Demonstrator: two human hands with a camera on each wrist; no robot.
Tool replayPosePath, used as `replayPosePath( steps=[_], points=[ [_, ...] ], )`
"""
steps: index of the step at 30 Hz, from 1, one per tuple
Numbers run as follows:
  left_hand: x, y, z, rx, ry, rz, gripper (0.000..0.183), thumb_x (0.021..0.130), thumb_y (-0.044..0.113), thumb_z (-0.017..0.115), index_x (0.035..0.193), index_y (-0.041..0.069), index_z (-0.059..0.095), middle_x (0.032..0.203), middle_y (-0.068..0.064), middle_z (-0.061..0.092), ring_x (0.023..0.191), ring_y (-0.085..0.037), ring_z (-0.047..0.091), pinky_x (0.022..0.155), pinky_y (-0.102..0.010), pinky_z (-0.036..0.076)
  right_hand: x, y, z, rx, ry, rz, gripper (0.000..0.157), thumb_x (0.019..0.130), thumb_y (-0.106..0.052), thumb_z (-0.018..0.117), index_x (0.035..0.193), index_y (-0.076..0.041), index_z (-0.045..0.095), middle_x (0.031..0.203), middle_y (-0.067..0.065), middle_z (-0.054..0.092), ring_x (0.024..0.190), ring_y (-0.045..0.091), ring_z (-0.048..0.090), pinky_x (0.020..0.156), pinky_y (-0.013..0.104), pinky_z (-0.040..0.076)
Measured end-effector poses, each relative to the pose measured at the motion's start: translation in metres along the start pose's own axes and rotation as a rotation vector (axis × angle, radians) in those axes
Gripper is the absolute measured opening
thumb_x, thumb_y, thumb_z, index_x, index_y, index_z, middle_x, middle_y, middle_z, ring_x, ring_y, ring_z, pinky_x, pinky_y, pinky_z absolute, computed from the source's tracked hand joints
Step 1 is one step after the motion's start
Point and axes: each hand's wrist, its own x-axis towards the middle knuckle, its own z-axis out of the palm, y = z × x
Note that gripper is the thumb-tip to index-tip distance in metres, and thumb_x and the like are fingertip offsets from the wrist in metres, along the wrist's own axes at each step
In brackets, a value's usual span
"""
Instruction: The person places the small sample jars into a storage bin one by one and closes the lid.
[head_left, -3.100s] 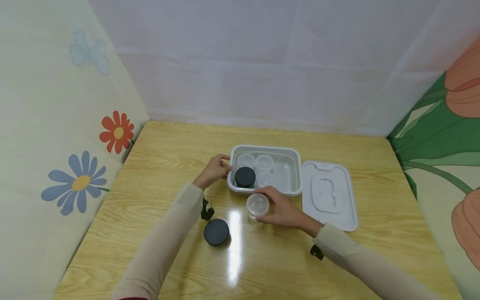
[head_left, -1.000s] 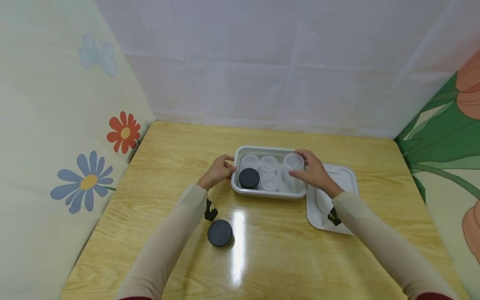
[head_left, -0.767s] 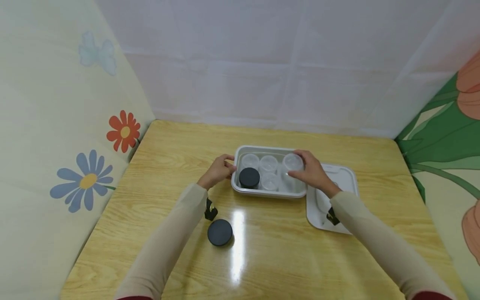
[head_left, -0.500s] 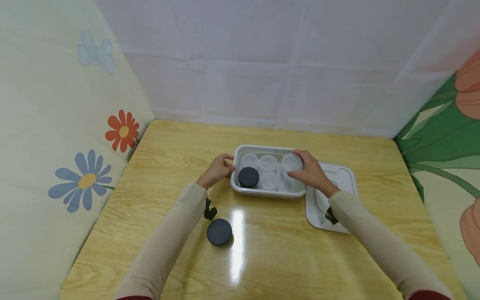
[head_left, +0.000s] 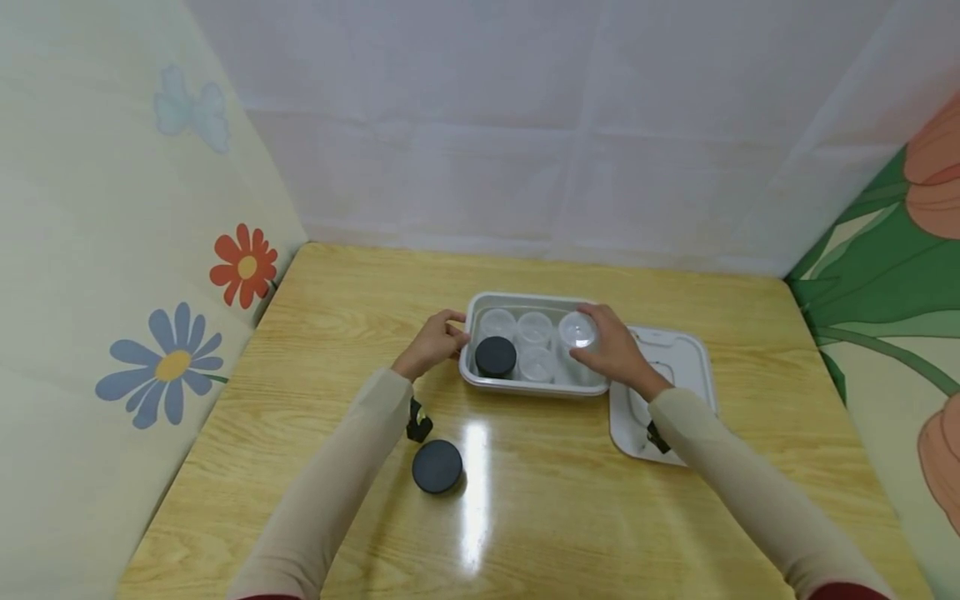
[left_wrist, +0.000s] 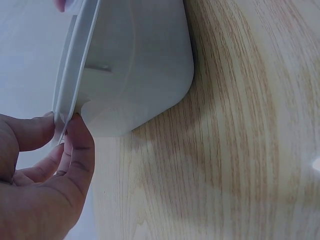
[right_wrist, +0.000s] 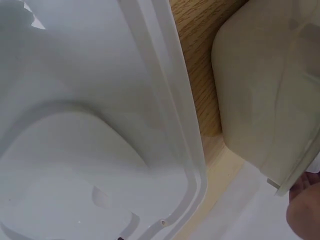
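My left hand (head_left: 433,343) pinches the left rim of a white plastic bin (head_left: 534,389); the left wrist view shows thumb and fingers on the rim of the bin (left_wrist: 145,65). Over the bin's right part, my right hand (head_left: 611,346) grips a clear round jar (head_left: 577,331), its base hidden. In the right wrist view only part of that hand (right_wrist: 305,210) shows, by the rim. Left of the held jar stand three clear jars (head_left: 534,329) and a black round lid (head_left: 496,357), seen from above; what lies beneath it is hidden.
A white bin lid (head_left: 678,358) lies flat to the right of the bin, partly under my right forearm. Another black round lid (head_left: 438,467) sits on the wooden table (head_left: 547,517) near my left sleeve. A white cloth wall (head_left: 450,167) rises behind the table.
My right hand has carried the clear jar from in front of the bin to its right part. Lately hand and jar have shifted slightly left. My left hand keeps its place on the rim.
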Motion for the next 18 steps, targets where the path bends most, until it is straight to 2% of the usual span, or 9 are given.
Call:
replayPosePath(
  steps=[10,18],
  points=[
    [0.0003,0.0004,-0.0001,0.003,-0.002,-0.003,0.042,0.095,0.001,0.051,0.135,-0.006,0.040,0.100,-0.020,0.059,0.077,-0.019,0.061,0.072,-0.031,0.058,-0.0016,0.0012,0.0004,-0.053,-0.003,-0.067,0.071,0.074,-0.012,0.079,0.134,0.004,0.045,0.129,0.024,0.050,0.120,0.038,0.047,0.102,0.052,0.042],
    [0.0006,0.0003,-0.0003,0.009,-0.012,-0.017,0.042,0.096,0.002,0.051,0.136,-0.004,0.039,0.103,-0.021,0.059,0.079,-0.020,0.062,0.075,-0.033,0.058,-0.0035,0.0018,0.0004,-0.045,-0.014,-0.075,0.069,0.076,-0.011,0.077,0.135,0.002,0.044,0.130,0.023,0.048,0.120,0.037,0.046,0.101,0.053,0.041]
  ],
)
